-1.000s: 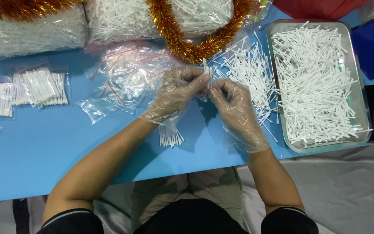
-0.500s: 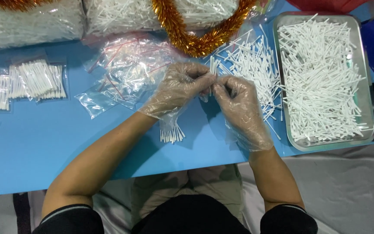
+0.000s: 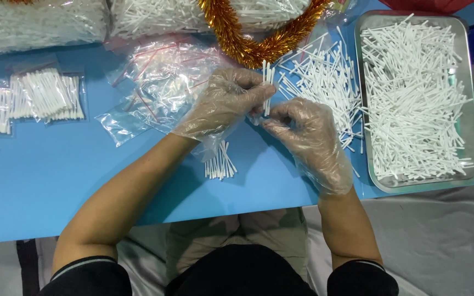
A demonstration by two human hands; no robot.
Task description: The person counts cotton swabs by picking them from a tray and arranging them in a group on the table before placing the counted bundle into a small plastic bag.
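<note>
Both my hands wear thin clear plastic gloves. My left hand [image 3: 223,101] pinches a few white sticks [image 3: 267,82] upright above the blue table [image 3: 45,181]. My right hand [image 3: 308,137] touches the lower ends of the same sticks with its fingertips curled together. A small bundle of white sticks [image 3: 219,163] lies on the table just below my left wrist. A loose heap of white sticks [image 3: 325,82] lies right behind my right hand.
A metal tray [image 3: 470,82] full of white sticks stands at the right. Empty clear bags [image 3: 160,82] lie left of my hands, filled packs [image 3: 45,96] farther left. Gold tinsel [image 3: 248,44] and large bags of sticks [image 3: 39,24] line the far edge.
My hands have stayed together over the same spot; the sticks between them now stand more upright and higher in my left fingers.
</note>
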